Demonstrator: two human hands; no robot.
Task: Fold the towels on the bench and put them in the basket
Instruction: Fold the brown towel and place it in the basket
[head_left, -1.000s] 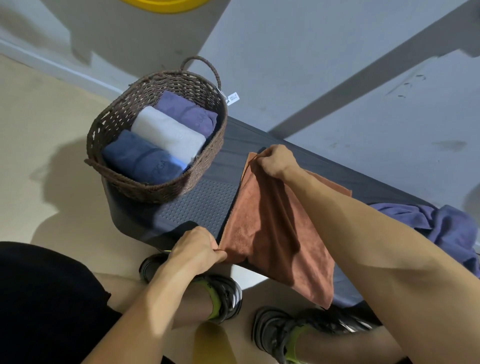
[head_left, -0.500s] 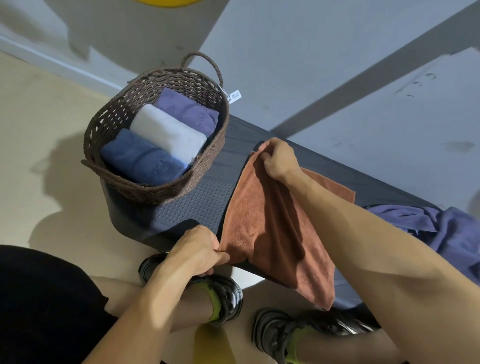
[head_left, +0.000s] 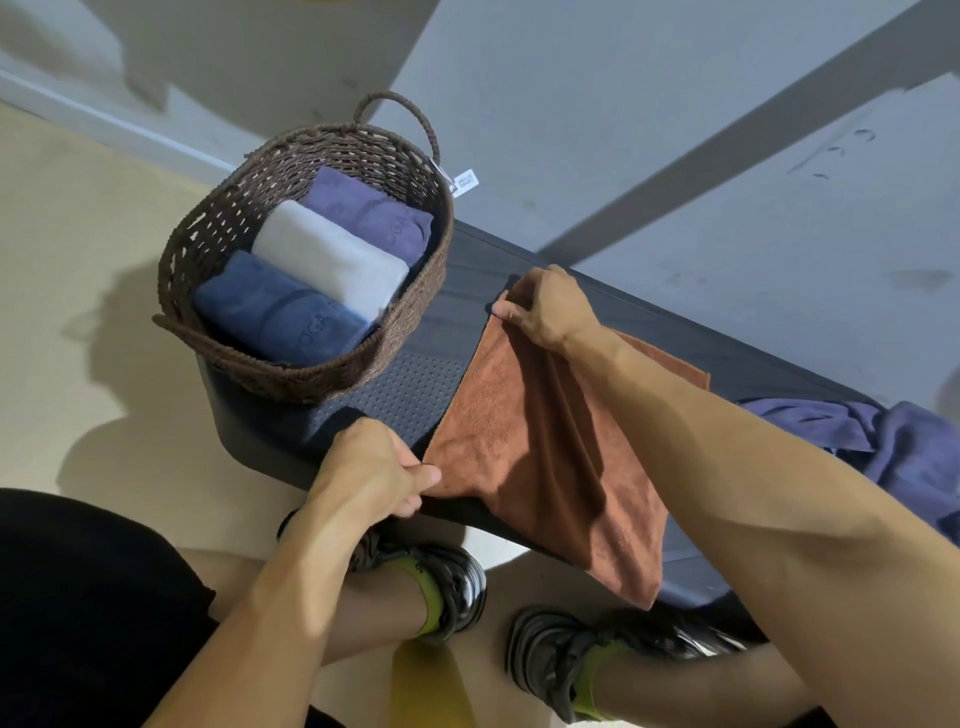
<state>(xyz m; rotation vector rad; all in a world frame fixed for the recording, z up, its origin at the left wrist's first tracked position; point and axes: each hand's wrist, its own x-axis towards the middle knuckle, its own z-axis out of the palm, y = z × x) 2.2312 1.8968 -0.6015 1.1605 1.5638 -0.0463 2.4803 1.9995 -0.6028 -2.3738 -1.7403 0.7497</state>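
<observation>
— From the head view, where does the cloth sit?

— The rust-brown microfibre towel (head_left: 524, 441) lies across the dark padded bench surface (head_left: 415, 384), its near corner hanging over the front edge toward the black shoes (head_left: 447, 582). The left hand (head_left: 374, 467) pinches the near left corner; the right hand (head_left: 550, 306) pinches the far left corner. Both grips are closed on the cloth.

— What could spoil the fold?

— The overhang, I think. That drooping corner has weight of its own, so if either pinch slackens the towel may slide off the surface to the floor. The edge between the two hands also looks slack and creased, so a fold made now would likely come out crooked.

— And the basket?

— The dark brown woven wicker basket (head_left: 291, 374) stands on the left end of the surface, just beside the towel, already holding a navy rolled towel (head_left: 275, 312), a white rolled towel (head_left: 332, 260) and a purple rolled towel (head_left: 369, 213). Space looks tight; a loose fold may not fit.

— Anything else?

— A crumpled purple towel (head_left: 893, 447) waits at the right; whether it touches the brown one is hidden by the forearm.
</observation>
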